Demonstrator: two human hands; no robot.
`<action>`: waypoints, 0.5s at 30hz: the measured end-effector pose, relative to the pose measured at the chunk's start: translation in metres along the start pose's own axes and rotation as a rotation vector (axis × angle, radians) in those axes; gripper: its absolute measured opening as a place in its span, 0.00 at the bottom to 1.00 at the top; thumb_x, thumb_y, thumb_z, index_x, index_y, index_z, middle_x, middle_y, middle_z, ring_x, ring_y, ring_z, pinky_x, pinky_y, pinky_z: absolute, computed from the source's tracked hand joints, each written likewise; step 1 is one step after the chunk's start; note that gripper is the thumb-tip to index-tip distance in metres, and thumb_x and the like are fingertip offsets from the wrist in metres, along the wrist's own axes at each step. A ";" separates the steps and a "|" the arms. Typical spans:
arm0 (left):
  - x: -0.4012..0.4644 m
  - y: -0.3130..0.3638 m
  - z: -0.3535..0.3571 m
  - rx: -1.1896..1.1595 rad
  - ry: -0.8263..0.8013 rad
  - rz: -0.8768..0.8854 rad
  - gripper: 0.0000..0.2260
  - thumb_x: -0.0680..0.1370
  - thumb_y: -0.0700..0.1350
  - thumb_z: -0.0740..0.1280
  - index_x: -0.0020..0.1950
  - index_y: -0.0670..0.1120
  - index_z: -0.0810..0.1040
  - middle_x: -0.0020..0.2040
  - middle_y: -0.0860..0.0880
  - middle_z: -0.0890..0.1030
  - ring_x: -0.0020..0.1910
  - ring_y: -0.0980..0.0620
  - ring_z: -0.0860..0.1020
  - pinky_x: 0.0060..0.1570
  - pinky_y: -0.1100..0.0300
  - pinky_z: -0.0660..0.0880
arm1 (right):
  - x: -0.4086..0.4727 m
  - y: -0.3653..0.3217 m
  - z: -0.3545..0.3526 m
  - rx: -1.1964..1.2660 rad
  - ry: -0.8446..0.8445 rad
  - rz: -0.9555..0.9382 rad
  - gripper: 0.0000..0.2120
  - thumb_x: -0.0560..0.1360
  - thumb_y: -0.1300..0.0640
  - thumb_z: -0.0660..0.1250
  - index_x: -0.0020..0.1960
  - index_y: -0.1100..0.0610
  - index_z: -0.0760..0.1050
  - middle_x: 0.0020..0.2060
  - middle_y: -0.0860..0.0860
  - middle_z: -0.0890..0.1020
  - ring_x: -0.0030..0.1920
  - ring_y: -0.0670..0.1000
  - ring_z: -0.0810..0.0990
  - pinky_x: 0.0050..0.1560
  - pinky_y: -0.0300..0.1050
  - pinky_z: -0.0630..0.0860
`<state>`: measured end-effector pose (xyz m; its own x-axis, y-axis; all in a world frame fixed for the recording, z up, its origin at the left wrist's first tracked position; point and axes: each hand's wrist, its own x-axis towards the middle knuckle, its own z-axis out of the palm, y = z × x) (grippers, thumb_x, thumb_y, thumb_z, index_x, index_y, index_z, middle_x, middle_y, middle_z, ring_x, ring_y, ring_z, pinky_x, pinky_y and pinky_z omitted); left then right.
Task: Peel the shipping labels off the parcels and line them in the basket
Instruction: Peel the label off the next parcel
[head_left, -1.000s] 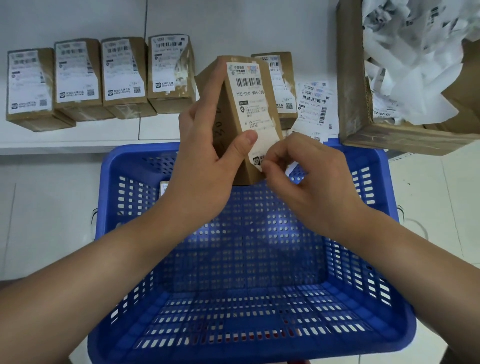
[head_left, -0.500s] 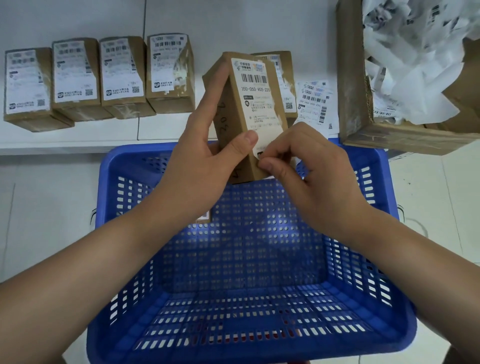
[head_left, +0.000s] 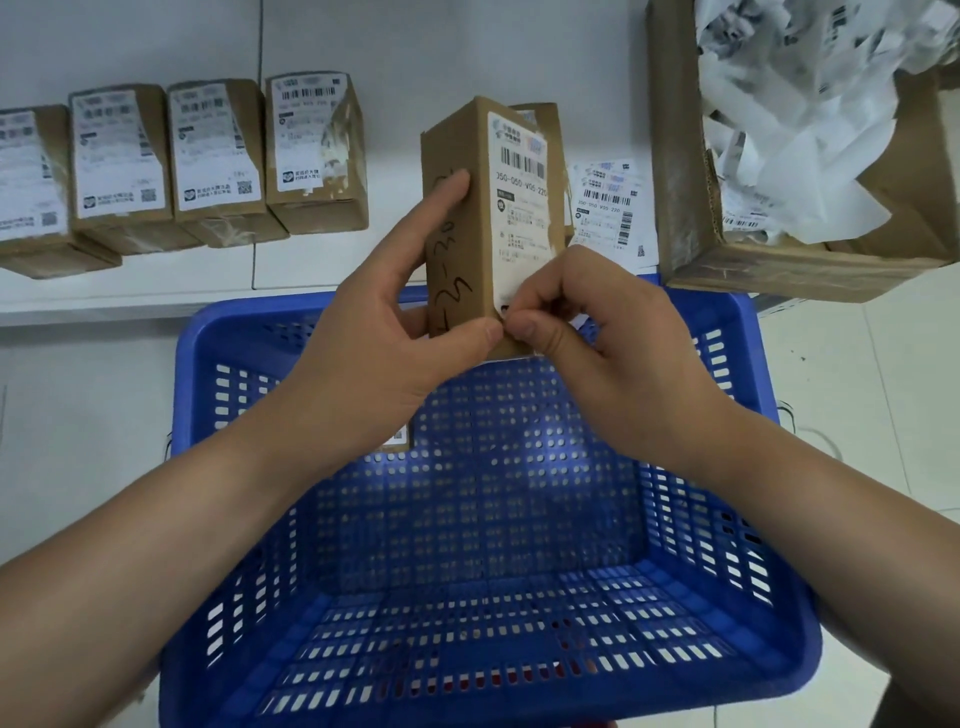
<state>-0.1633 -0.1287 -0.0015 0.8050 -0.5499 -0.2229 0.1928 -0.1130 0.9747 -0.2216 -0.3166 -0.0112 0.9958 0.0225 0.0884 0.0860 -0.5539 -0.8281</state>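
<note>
Head view: left hand (head_left: 384, 358) gripping parcel (head_left: 467, 228) above basket (head_left: 192, 374), right hand (head_left: 608, 353) fingers pinching label (head_left: 522, 208) corner.

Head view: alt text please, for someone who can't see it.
Over a blue basket, a left hand holds a cardboard parcel upright while the right hand pinches the bottom corner of its shipping label. Four more labelled parcels sit in a row on the white surface behind.

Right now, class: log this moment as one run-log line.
left hand: holds parcel upright | right hand: pinches shipping label bottom corner | blue basket: below
</note>
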 end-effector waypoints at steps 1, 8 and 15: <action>0.000 0.000 0.000 0.014 0.008 0.010 0.39 0.78 0.31 0.70 0.81 0.61 0.61 0.77 0.59 0.70 0.64 0.54 0.82 0.60 0.54 0.81 | 0.000 0.000 0.000 0.010 -0.004 0.011 0.02 0.80 0.60 0.67 0.49 0.58 0.77 0.43 0.49 0.80 0.44 0.47 0.77 0.45 0.40 0.74; 0.001 0.002 0.000 0.024 0.089 0.015 0.38 0.77 0.29 0.69 0.79 0.61 0.64 0.74 0.55 0.73 0.61 0.53 0.84 0.55 0.54 0.83 | 0.000 -0.003 0.001 0.045 0.005 0.027 0.02 0.81 0.61 0.66 0.49 0.56 0.75 0.43 0.50 0.80 0.44 0.49 0.78 0.45 0.42 0.75; 0.003 0.002 0.000 -0.015 0.139 0.006 0.38 0.77 0.28 0.68 0.80 0.59 0.64 0.71 0.56 0.76 0.59 0.51 0.85 0.54 0.49 0.84 | 0.001 -0.004 0.000 0.060 0.046 0.029 0.01 0.81 0.62 0.66 0.51 0.58 0.76 0.44 0.51 0.81 0.46 0.50 0.80 0.47 0.44 0.77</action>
<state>-0.1606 -0.1301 -0.0002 0.8759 -0.4304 -0.2182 0.1956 -0.0968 0.9759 -0.2213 -0.3149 -0.0078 0.9956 -0.0321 0.0877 0.0597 -0.5032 -0.8621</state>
